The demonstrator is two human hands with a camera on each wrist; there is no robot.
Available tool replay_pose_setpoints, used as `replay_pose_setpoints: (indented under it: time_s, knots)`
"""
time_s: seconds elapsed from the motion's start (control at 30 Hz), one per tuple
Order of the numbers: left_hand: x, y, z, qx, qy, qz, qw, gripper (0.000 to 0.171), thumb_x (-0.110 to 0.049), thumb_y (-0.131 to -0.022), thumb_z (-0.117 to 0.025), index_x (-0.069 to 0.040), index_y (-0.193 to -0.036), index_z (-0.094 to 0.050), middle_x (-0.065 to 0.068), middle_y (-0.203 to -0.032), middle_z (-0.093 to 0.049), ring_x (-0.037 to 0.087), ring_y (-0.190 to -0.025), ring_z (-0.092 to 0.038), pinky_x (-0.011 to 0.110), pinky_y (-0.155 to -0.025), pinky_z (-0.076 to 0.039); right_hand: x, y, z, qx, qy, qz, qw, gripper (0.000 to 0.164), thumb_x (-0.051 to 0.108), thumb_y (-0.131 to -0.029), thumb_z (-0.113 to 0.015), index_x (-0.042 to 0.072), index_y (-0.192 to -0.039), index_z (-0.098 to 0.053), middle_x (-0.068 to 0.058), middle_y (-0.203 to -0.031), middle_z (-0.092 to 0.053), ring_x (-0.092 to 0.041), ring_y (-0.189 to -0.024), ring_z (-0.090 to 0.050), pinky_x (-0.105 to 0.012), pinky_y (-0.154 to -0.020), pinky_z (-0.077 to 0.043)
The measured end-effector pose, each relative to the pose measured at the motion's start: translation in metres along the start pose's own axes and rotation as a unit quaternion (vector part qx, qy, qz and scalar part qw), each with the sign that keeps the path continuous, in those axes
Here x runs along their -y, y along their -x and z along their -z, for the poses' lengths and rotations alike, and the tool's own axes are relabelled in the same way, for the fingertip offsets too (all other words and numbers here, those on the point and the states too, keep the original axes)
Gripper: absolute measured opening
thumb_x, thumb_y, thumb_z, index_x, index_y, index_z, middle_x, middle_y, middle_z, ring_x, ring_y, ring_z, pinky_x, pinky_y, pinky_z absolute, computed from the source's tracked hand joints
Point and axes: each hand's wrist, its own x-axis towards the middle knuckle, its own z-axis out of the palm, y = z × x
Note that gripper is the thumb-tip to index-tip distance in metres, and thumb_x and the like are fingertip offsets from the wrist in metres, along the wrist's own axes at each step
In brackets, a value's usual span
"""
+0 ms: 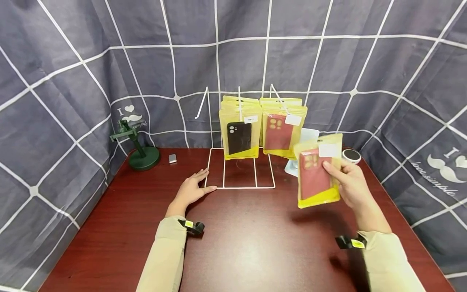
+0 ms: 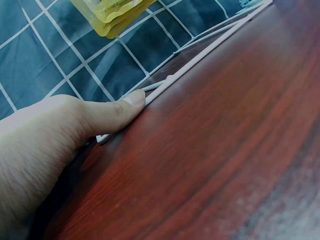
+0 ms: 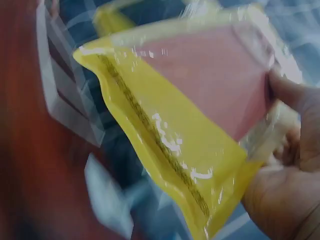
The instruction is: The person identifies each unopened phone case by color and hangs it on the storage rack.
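Note:
My right hand (image 1: pixel 353 184) pinches a yellow-edged packet with a red phone case (image 1: pixel 314 176) inside, thumb on its front face. This packet is up off the table, right of a white wire display rack (image 1: pixel 240 188). In the right wrist view the packet's yellow bottom edge (image 3: pixel 155 145) fills the middle, somewhat blurred. At the rack's front left corner rests my left hand (image 1: pixel 191 188), fingers spread, thumb (image 2: pixel 122 110) against the base wire. A packet with a black phone case (image 1: pixel 238 138) hangs on the rack's middle hook, and one with a red case (image 1: pixel 278 134) on the right hook.
The rack's left hook (image 1: pixel 202 103) holds nothing. A dark green stand (image 1: pixel 143 157) and a small grey object (image 1: pixel 172 158) are at the back left. Behind the held packet are a pale blue-white stand (image 1: pixel 292 167) and a round white-rimmed object (image 1: pixel 351 155). A grid-patterned curtain (image 1: pixel 240 61) surrounds the table.

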Motion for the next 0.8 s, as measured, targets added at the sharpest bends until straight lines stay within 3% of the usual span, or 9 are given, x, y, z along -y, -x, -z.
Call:
replay_pose_setpoints:
  time_s: [0.13, 0.27, 0.6, 0.8]
  knots:
    - [0.002, 0.002, 0.003, -0.002, 0.005, 0.002, 1.0000, 0.087, -0.063, -0.083, -0.072, -0.014, -0.151, -0.048, 0.004, -0.158, -0.040, 0.036, -0.146, -0.033, 0.055, -0.117, -0.027, 0.012, -0.023, -0.050, -0.031, 0.029, 0.039, 0.998, 0.013, 0.006, -0.098, -0.065, 0.001, -0.107, -0.073, -0.005, -0.087, -0.073, -0.017, -0.072, -0.072, -0.029, -0.063, -0.060]
    - [0.002, 0.001, 0.003, -0.004, 0.007, 0.000, 1.0000, 0.086, -0.062, -0.083, -0.073, -0.014, -0.151, -0.049, 0.004, -0.158, -0.041, 0.035, -0.147, -0.033, 0.055, -0.117, -0.027, 0.017, -0.040, -0.077, -0.053, 0.042, 0.050, 0.996, 0.020, 0.013, -0.095, -0.071, 0.001, -0.111, -0.072, -0.006, -0.088, -0.074, -0.017, -0.072, -0.073, -0.030, -0.063, -0.060]
    - [0.001, -0.001, 0.000, -0.008, 0.001, -0.011, 0.9999, 0.086, -0.062, -0.083, -0.073, -0.014, -0.150, -0.050, 0.006, -0.157, -0.042, 0.038, -0.145, -0.035, 0.055, -0.116, -0.029, 0.014, -0.052, -0.085, -0.090, 0.059, 0.041, 0.993, 0.026, 0.021, -0.092, -0.076, 0.004, -0.111, -0.073, -0.004, -0.087, -0.074, -0.017, -0.071, -0.073, -0.029, -0.062, -0.060]
    - [0.000, 0.000, 0.000, 0.001, -0.007, 0.000, 1.0000, 0.086, -0.062, -0.083, -0.073, -0.015, -0.151, -0.049, 0.005, -0.158, -0.041, 0.037, -0.145, -0.034, 0.054, -0.117, -0.028, 0.009, -0.058, -0.087, -0.098, 0.054, 0.035, 0.993, 0.025, 0.021, -0.092, -0.076, 0.002, -0.108, -0.072, -0.004, -0.083, -0.073, -0.016, -0.068, -0.072, -0.028, -0.061, -0.060]
